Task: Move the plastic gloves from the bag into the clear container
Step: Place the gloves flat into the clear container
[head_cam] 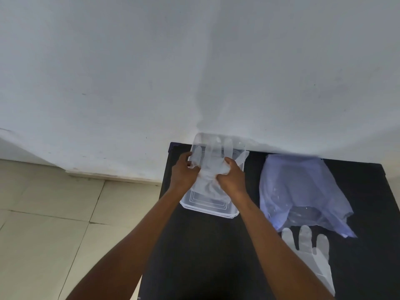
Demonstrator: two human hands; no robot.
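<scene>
A clear rectangular container [207, 210] stands on the black table [205, 245] against the wall. A translucent plastic glove [213, 156] lies in it, fingers pointing toward the wall. My left hand [185, 173] pinches the glove's left side at the container's left rim. My right hand [231, 177] grips its bunched middle. A pale blue plastic bag [300, 191] lies crumpled to the right of the container. A second plastic glove [311, 256] lies flat on the table in front of the bag, fingers toward it.
A white wall [194, 72] rises directly behind the table. Beige floor tiles [49, 224] lie to the left of the table's left edge. The black surface stretches toward me between my forearms.
</scene>
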